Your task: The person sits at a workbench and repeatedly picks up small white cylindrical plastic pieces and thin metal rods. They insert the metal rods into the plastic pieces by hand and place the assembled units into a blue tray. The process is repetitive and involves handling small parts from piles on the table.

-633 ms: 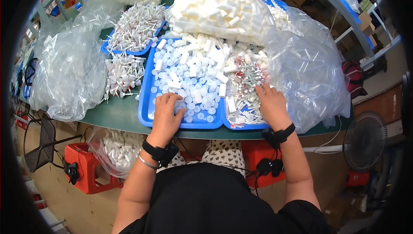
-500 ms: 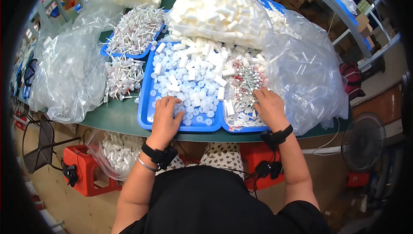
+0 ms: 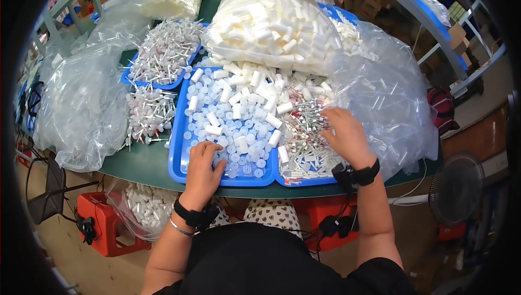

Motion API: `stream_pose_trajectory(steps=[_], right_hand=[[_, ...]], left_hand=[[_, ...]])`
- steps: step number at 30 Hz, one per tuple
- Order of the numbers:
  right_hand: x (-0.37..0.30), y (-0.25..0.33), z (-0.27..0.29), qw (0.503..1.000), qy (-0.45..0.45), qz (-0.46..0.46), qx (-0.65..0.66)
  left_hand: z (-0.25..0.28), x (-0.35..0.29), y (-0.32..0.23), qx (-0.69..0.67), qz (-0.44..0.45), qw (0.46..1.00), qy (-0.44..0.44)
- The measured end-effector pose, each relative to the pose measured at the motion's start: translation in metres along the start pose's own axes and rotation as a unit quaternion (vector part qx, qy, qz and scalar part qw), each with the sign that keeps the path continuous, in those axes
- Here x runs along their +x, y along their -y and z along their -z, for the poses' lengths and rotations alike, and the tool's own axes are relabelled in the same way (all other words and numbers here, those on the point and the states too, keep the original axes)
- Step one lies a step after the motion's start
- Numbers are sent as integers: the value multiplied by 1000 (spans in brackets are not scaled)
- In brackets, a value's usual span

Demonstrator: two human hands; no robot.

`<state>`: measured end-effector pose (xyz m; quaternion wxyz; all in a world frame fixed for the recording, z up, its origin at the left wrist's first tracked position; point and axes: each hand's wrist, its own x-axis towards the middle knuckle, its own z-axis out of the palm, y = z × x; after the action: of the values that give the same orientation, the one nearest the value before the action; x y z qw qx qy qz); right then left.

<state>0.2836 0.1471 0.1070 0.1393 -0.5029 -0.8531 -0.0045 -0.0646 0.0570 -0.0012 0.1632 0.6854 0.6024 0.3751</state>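
Head view — left hand (image 3: 203, 167) on blue tray (image 3: 176, 154); clear bag (image 3: 81, 105) just beside.

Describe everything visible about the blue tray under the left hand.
The blue tray looks like a shallow plastic tray with a raised rim, lying flat on the green table at its near edge. It is filled with small round translucent caps and white cylinders. The left hand rests palm down among the caps. A second blue tray abuts its right side.

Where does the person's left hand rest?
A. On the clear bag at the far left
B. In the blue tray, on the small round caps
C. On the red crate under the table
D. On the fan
B: the left hand lies palm down on the small round caps at the near end of the blue tray.
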Motion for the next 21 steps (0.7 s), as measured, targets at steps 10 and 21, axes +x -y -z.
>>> stream_pose_trajectory(steps=[10,21], right_hand=[[47,-36,-24,994,67,46,79],[-25,-20,2,984,-38,-47,166]], left_hand=[[9,6,-17,22,47,997,52],[-6,4,-12,24,15,998,47]])
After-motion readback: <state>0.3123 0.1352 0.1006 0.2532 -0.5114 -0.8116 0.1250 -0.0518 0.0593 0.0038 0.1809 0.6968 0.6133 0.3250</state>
